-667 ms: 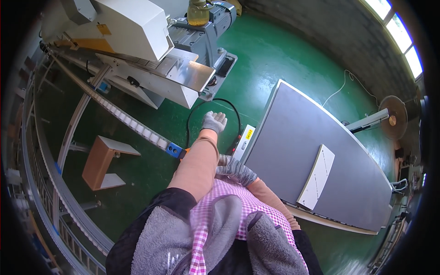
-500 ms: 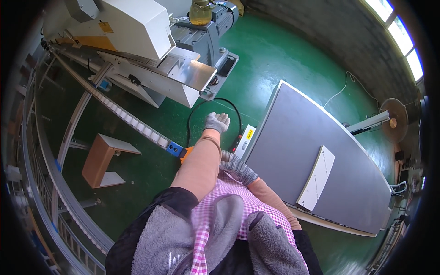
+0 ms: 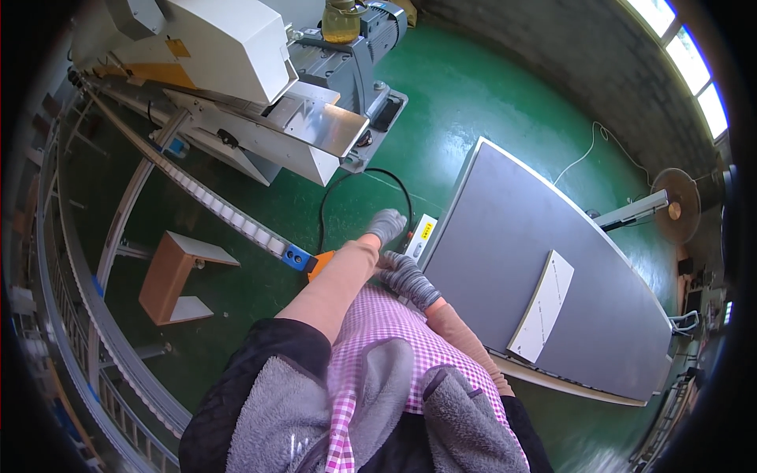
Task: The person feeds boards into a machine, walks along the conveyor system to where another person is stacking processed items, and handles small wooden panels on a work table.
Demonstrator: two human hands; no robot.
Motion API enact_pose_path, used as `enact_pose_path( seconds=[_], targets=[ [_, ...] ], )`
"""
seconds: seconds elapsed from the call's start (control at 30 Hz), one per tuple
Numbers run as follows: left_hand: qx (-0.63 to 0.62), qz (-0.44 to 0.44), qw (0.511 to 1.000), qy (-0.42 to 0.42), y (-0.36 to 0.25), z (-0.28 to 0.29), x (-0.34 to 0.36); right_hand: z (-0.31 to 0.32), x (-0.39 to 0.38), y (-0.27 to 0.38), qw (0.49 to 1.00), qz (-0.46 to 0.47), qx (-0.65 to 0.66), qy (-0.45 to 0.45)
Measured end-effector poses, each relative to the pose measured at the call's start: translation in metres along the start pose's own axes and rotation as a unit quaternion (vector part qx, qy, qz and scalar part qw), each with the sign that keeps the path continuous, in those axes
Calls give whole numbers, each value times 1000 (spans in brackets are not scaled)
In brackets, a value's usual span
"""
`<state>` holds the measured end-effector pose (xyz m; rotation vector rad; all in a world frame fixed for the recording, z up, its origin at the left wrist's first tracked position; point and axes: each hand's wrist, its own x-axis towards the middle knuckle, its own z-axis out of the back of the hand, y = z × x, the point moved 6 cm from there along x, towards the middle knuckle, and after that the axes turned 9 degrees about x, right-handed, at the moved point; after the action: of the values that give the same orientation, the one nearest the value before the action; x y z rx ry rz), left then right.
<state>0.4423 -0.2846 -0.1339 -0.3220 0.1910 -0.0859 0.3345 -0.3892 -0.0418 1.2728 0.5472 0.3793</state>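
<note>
A small yellow rectangular label [image 3: 427, 230] sits on the white end panel [image 3: 423, 236] of the grey bench [image 3: 505, 236], near its corner. A yellow-orange sticker [image 3: 178, 48] marks the white machine housing [image 3: 229, 43] at upper left. No packages or screens visible.

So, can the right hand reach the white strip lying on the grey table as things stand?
Probably yes: the right hand is at the table's near edge, and bare tabletop lies between it and the white strip.
</note>
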Motion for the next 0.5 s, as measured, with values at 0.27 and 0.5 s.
enact_pose_path(
  seconds=[0.27,0.5],
  targets=[
    [266,-1,950,161,9,11,-53,-9,26,77,986,34,124,103],
    [84,-123,988,51,-12,-49,-69,-26,34,28,957,-113,262,-56]
  ],
)
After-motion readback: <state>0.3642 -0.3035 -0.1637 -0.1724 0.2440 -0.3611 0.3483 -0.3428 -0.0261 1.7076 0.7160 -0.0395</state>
